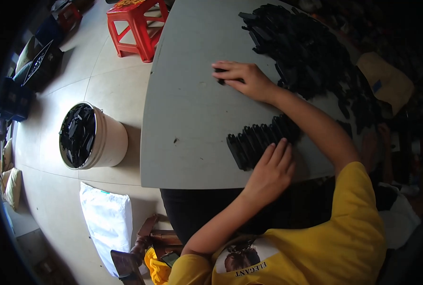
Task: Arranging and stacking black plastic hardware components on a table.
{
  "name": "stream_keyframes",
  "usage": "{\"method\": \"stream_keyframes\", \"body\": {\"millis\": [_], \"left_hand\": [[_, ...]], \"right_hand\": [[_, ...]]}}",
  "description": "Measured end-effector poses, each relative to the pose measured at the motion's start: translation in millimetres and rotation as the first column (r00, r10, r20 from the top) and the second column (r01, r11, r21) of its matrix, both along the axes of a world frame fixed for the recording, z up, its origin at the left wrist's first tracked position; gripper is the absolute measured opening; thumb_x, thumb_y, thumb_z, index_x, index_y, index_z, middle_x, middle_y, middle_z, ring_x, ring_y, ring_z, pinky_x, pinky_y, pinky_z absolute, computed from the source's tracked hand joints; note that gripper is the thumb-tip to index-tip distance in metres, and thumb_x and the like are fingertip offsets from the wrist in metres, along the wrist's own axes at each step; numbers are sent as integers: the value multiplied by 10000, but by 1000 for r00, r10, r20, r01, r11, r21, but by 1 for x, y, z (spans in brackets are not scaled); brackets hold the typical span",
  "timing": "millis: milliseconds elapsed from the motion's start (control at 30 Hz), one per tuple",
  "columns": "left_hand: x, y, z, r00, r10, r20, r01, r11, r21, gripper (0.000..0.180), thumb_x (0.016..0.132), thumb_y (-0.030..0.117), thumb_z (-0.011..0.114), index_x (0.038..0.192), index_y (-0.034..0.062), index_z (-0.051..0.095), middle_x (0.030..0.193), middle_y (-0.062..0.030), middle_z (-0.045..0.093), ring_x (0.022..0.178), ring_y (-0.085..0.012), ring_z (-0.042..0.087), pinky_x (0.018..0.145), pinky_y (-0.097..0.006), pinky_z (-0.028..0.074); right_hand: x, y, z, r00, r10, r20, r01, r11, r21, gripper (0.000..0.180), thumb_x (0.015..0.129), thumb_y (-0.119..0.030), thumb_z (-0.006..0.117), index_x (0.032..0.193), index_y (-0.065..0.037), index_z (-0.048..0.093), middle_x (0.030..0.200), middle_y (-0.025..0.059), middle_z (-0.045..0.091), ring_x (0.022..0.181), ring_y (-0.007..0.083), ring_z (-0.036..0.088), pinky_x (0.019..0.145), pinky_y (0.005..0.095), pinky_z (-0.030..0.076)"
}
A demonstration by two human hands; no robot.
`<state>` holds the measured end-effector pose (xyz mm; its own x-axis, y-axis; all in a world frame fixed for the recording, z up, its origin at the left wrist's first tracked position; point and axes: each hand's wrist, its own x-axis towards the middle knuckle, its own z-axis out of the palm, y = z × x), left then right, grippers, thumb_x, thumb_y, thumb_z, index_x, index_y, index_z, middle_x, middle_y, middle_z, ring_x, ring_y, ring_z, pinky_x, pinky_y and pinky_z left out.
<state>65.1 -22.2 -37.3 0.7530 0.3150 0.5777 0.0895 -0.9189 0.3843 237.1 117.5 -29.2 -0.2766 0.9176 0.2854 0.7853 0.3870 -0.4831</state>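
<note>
On the grey table [187,118], a row of slim black plastic pieces [251,142] stands side by side near the front edge. My left hand [270,166] rests on the near side of this row, its fingers stretched out against the pieces. Farther off, my right hand [249,78] is closed around a small black piece [220,76], mostly covered by the fingers. Beyond my right forearm spreads a large heap of loose black plastic pieces [306,47].
A white bucket [111,142] full of black pieces stands on the floor left of the table. A red stool [138,28] is behind it, a white sack [109,213] nearer. Brown cardboard [387,80] lies right of the heap. Another person's arm [386,142] shows dimly at right.
</note>
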Motion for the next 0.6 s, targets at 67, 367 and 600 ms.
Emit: {"method": "stream_keyframes", "body": {"millis": [67, 367, 600], "left_hand": [[0, 1, -1, 1000, 2, -9, -2, 1000, 12, 254, 777, 120, 592, 988, -13, 640, 1182, -174, 586, 1204, -322, 518, 1002, -432, 428], [2, 0, -2, 1000, 18, 22, -18, 1000, 18, 272, 752, 108, 631, 1006, 11, 633, 1194, -148, 592, 1203, -291, 530, 991, -412, 445], [1, 0, -1, 998, 45, 44, -46, 999, 20, 272, 744, 100, 637, 1000, 12, 630, 1196, -141, 594, 1178, -283, 550, 968, -400, 459]], "right_hand": [[11, -20, 9, 999, -7, -34, 4, 996, -88, 340, 893, -36, 564, 1219, -95, 641, 1340, 77, 571, 1316, 238, 464, 1102, 368, 365], [41, -56, 52, 659, -200, -725, 44, 972, -229, 317, 947, -68, 462, 1216, -21, 624, 1229, 96, 631, 1280, 197, 479, 1149, 375, 273], [44, -74, 28, 914, -390, -112, 383, 920, -78, 225, 859, 3, 594, 1056, -21, 700, 967, 67, 689, 895, 161, 662, 803, 276, 519]]}}
